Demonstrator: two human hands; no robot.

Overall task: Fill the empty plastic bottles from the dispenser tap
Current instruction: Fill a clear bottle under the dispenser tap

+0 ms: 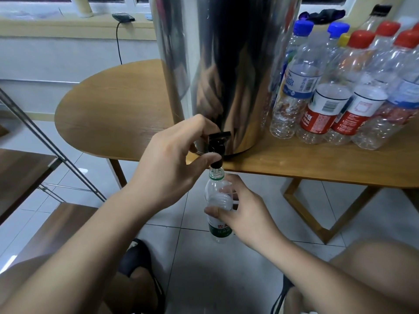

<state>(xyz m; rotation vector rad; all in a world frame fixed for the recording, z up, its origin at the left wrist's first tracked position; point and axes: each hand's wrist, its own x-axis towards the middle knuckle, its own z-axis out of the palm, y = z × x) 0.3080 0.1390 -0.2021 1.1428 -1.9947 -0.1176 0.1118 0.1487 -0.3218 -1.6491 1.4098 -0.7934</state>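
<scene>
Right hand (244,209) holds bottle (218,200) under tap (217,146); left hand (172,159) grips tap.

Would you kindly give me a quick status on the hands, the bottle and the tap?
Left hand grips the tap. Right hand holds the green-label bottle, mouth just under the tap. Nothing in the way.

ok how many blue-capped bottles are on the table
2, both right of the steel dispenser: one blue-capped bottle right beside it, the other further back in the group. More may be hidden behind.
</scene>
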